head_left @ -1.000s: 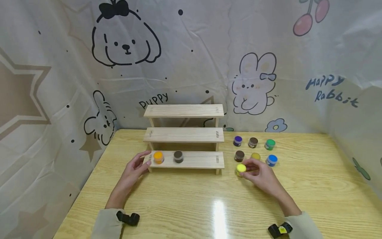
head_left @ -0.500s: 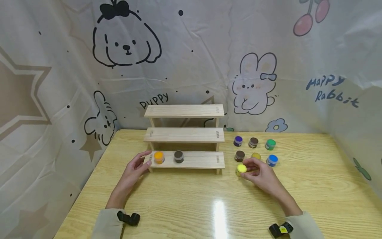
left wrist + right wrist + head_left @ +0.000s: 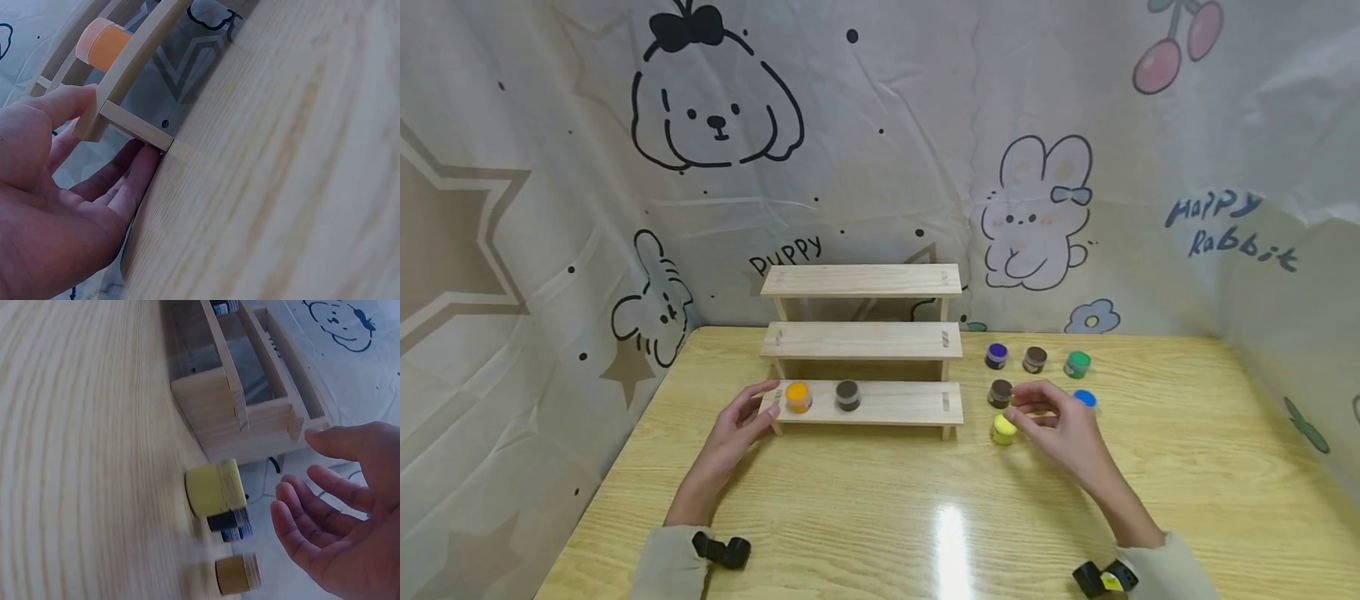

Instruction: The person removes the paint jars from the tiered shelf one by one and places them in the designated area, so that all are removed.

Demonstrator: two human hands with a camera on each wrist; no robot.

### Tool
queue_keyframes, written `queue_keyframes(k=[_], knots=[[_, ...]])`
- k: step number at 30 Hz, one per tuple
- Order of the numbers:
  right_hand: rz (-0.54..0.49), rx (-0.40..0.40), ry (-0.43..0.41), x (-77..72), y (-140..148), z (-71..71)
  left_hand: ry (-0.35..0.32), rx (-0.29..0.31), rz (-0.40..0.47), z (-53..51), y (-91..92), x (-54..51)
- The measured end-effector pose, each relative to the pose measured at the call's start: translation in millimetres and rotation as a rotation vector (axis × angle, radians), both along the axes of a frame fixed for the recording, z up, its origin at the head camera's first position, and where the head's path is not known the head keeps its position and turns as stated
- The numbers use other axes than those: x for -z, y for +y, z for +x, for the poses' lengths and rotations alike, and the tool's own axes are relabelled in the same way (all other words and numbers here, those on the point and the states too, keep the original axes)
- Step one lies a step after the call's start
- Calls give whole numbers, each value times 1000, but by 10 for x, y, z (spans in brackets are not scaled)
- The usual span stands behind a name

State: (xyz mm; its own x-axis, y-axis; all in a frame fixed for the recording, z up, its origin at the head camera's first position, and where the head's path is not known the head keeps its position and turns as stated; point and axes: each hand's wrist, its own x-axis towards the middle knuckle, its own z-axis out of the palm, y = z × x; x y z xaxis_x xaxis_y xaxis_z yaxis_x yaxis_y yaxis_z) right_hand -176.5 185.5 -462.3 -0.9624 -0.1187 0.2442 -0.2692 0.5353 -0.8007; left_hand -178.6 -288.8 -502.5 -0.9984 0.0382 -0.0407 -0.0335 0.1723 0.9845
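Note:
My left hand (image 3: 735,423) holds the left end of a three-tier wooden stand (image 3: 895,400), thumb at the bottom shelf's edge and fingers by its leg. On that shelf sit an orange paint jar (image 3: 798,397) and a dark paint jar (image 3: 847,395), apart from each other. A bright yellow paint jar (image 3: 212,489) stands upright on the table, right of the stand. Just beside and above it is my right hand (image 3: 1063,425), fingers loosely bent and spread, holding nothing; the right wrist view shows a gap between them and the jar.
Beyond the right hand stand purple (image 3: 996,356), brown (image 3: 1034,359), green (image 3: 1077,363), dark brown (image 3: 1000,393) and blue (image 3: 1084,399) jars. A mustard jar (image 3: 232,575) shows in the right wrist view; the hand hides it in the head view. A printed curtain (image 3: 880,167) hangs behind the table.
The right hand has let go of the yellow jar and lifted slightly away; it now covers the mustard jar and part of the blue one. The left hand stays where it was.

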Motion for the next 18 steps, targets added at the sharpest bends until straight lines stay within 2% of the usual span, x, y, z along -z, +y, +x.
queue_keyframes(k=[7, 13, 18], knots=[[-107, -125, 10, -17, -239, -19, -6, -5, -1, -15, -15, 28], [-161, -199, 16, -47, -514, -61, -25, -13, -10, -5, -8, 18], [-216, -249, -1, -81, -728, -102, -7, -1, -3, -9, -9, 10]])
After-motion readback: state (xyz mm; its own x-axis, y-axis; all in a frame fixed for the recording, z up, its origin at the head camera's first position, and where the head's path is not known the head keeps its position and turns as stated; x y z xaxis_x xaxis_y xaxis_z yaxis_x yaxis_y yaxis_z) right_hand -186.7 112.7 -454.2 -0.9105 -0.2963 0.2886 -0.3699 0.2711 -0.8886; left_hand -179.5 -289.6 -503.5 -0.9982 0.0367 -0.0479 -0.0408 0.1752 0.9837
